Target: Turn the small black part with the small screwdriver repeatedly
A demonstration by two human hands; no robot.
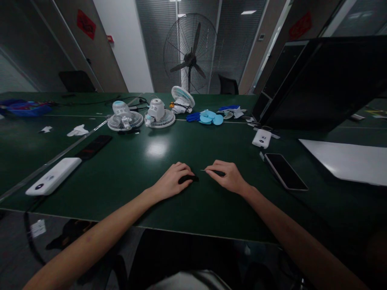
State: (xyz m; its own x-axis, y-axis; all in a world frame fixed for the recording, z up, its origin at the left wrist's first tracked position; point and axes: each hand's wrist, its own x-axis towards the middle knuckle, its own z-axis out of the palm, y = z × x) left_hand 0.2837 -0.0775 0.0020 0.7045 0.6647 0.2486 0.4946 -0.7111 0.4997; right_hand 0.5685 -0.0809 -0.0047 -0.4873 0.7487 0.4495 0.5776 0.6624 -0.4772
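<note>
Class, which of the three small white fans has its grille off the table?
The rightmost fan: its grille tilts up above its body, while the left fan and middle fan rest grille-down.

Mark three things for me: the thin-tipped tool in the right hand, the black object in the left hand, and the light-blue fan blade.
Thin-tipped tool (220, 173), head view: on its dark handle.
Black object (185, 178), head view: on its visible upper side.
Light-blue fan blade (211, 117), head view: near its middle.
</note>
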